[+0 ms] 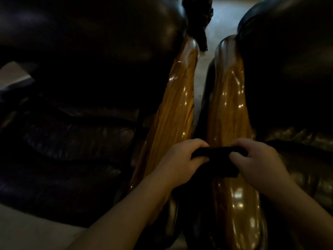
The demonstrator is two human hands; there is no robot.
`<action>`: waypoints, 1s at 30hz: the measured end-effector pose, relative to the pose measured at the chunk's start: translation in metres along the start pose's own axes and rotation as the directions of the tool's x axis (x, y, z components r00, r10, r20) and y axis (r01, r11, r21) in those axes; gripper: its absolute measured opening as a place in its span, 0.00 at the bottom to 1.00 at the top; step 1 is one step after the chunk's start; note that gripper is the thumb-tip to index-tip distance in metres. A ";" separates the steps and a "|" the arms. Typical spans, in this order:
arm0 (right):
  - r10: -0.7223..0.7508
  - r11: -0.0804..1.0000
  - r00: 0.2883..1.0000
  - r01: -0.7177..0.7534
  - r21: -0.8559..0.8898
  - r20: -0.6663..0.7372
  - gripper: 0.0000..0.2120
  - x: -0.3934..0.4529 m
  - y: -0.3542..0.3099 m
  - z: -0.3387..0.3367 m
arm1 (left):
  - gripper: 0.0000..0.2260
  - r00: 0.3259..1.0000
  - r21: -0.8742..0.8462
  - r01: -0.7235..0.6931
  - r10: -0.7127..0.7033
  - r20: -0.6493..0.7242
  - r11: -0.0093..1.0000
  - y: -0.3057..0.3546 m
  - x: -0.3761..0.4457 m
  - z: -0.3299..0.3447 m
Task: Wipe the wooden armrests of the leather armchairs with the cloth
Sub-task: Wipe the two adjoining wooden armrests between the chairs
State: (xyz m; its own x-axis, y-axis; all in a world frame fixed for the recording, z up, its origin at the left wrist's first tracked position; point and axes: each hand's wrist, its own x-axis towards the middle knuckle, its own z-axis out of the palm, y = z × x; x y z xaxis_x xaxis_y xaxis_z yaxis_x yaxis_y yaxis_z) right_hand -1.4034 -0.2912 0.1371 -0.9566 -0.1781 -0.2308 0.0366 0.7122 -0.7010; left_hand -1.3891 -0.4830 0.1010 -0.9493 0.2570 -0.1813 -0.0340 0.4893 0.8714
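Observation:
Two glossy wooden armrests run side by side up the middle of the head view: the left armrest (175, 105) belongs to the left dark leather armchair (81, 123), the right armrest (228, 105) to the right armchair (292, 78). A black cloth (218, 162) lies stretched across the near part of the right armrest. My left hand (182, 157) grips the cloth's left end and my right hand (259, 159) grips its right end. The armrest under the cloth is hidden.
A narrow strip of pale floor (201, 82) separates the two chairs. A dark carved or tasselled object (198, 20) stands at the far end of the gap. Pale floor (32, 230) shows at the bottom left. The room is dim.

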 end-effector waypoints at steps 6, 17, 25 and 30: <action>0.118 0.973 0.992 -0.126 0.194 0.050 0.09 -0.030 -0.052 0.059 | 0.09 0.999 -0.061 -0.036 0.036 0.005 0.997 -0.028 -0.043 -0.055; 0.220 0.939 0.975 -0.207 0.273 -0.018 0.08 -0.026 -0.093 0.146 | 0.10 0.997 -0.167 -0.016 0.028 0.073 0.986 -0.097 -0.059 -0.117; 0.299 0.919 0.953 -0.302 0.254 0.049 0.08 0.012 -0.072 0.163 | 0.08 0.990 -0.087 0.136 -0.131 0.053 0.987 -0.130 -0.027 -0.107; 0.258 0.958 0.965 -0.248 0.142 -0.052 0.10 0.045 -0.052 0.168 | 0.07 0.984 0.165 0.141 -0.120 -0.131 0.976 -0.138 -0.001 -0.097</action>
State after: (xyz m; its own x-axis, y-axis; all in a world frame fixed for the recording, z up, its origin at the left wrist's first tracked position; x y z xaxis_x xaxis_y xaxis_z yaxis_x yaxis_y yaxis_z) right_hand -1.4000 -0.4504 0.0494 -0.9285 0.0470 -0.3683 0.3137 0.6299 -0.7106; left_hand -1.4135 -0.6317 0.0255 -0.9710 0.0852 -0.2234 -0.1154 0.6515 0.7498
